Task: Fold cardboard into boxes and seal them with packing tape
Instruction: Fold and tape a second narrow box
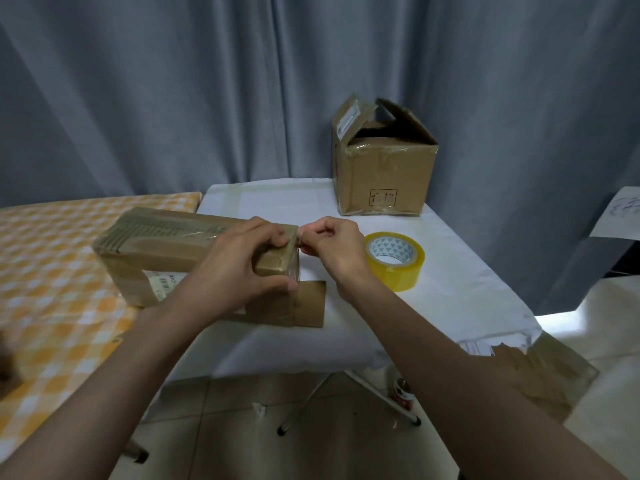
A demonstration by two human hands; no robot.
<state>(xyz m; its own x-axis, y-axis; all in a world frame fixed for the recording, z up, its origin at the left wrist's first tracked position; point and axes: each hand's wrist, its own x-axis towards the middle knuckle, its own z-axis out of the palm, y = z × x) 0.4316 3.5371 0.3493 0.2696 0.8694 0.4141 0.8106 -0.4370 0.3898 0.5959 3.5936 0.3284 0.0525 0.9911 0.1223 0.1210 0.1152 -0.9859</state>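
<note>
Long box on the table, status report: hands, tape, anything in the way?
Left hand grips the long box at its right end. Right hand pinches something at that end, likely tape. Tape roll lies idle beside it. Nothing in the way.

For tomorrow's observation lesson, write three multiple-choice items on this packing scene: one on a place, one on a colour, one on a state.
1. Where does the tape roll lie?
A. On the white-covered table, right of both hands
B. Inside the open carton
C. On the checked cloth

2. What colour is the tape roll?
A. Blue
B. Yellow
C. Black

3. How are the top flaps of the carton at the back?
A. Taped flat
B. Cut off
C. Standing open

Key:
1 A: it rests on the white cover beside the right hand.
2 B: its wound tape shows yellow.
3 C: the flaps stick up, unsealed, while the left hand holds the long box in front.
</note>
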